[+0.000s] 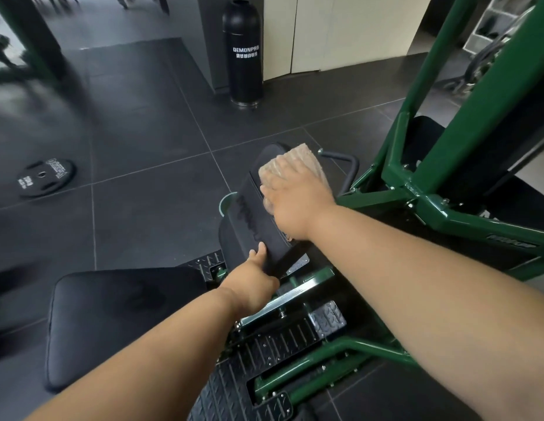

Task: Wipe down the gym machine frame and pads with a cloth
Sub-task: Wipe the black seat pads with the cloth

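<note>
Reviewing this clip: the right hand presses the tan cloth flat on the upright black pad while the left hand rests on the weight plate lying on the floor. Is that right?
Not quite. In the head view the left hand grips the lower end of the upright black pad, not the weight plate, which lies untouched on the floor off to the left. The rest stands: the right hand presses the tan cloth flat on that pad.

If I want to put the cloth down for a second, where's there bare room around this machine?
Bare floor tiles lie open between the weight plate and the narrow pad. The wide seat pad at lower left also has nothing on it. It is crowded to the right, where the green frame, footplates and both hands, left hand and right hand, cluster with the cloth.
</note>
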Demonstrator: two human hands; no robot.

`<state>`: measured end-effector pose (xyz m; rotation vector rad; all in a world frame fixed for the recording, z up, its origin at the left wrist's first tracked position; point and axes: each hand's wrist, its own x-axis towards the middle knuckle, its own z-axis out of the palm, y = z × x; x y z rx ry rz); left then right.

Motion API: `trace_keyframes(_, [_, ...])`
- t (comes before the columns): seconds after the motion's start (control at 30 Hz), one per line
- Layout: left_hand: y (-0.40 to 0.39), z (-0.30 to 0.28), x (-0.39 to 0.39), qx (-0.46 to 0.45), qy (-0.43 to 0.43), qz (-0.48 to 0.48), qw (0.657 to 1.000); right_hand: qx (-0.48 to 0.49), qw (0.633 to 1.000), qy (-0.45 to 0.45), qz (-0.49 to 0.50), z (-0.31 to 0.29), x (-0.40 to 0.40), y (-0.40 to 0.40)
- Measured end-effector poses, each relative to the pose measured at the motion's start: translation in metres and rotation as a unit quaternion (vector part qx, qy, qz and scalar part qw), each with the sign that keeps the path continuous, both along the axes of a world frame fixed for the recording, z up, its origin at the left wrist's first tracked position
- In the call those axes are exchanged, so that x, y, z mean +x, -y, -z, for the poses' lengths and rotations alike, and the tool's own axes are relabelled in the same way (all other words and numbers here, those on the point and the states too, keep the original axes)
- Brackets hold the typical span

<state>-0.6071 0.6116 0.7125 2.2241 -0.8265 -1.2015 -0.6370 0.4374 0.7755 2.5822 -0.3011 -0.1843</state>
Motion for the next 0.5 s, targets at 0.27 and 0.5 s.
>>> trace_keyframes(0.27, [-0.019,0.040,0.008,-0.045,-0.110,-0.173,0.978,-0.041,0.991,-0.107,-0.074,0.031,0.011,-0.044])
trace_keyframes(0.5, [-0.019,0.028,0.002,-0.020,-0.096,-0.096,0.991,0.012,0.998,-0.047,-0.047,0.043,0.001,-0.044])
